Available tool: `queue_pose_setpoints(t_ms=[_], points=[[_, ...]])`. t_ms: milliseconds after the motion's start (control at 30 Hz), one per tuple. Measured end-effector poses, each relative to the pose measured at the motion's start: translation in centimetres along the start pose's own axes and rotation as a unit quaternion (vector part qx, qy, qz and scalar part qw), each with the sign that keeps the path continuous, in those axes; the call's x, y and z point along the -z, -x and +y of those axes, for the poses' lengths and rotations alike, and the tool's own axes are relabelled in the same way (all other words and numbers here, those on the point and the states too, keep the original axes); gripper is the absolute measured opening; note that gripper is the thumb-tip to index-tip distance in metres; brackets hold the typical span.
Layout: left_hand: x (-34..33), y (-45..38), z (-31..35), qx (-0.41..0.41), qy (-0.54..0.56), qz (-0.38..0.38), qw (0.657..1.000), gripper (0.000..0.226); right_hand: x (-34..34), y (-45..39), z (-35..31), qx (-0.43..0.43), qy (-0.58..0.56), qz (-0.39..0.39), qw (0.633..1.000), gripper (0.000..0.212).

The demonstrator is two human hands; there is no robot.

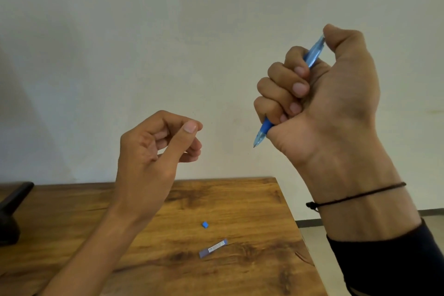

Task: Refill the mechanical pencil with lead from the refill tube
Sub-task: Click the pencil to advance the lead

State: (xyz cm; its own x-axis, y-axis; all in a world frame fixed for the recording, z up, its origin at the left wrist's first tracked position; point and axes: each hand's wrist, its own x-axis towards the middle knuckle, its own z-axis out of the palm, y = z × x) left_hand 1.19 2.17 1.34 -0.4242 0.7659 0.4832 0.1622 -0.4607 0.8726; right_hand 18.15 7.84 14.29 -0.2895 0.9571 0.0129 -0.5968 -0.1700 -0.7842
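My right hand (319, 94) is raised well above the table in a fist around the blue mechanical pencil (263, 128). The pencil's tip points down and left, and my thumb sits on its top end. My left hand (153, 151) hovers lower and to the left with thumb and forefinger pinched together; whether anything thin is held between them is too small to see. The lead refill tube (213, 248) lies flat on the wooden table (252, 199). A small blue cap (205, 224) rests on the table just beyond the tube.
A dark object (10, 209) stands at the table's left edge. The table's right edge runs diagonally, with pale floor (312, 238) beyond it. A plain wall (168, 31) fills the background.
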Motion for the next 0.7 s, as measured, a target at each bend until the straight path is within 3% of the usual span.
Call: queue_pose_setpoints(t_ms=[700], points=[[-0.45,0.28,-0.32,0.008,-0.003,0.001,1.0,0.022,-0.54,0.42,-0.01,0.012,0.052,-0.009,0.999,0.057]])
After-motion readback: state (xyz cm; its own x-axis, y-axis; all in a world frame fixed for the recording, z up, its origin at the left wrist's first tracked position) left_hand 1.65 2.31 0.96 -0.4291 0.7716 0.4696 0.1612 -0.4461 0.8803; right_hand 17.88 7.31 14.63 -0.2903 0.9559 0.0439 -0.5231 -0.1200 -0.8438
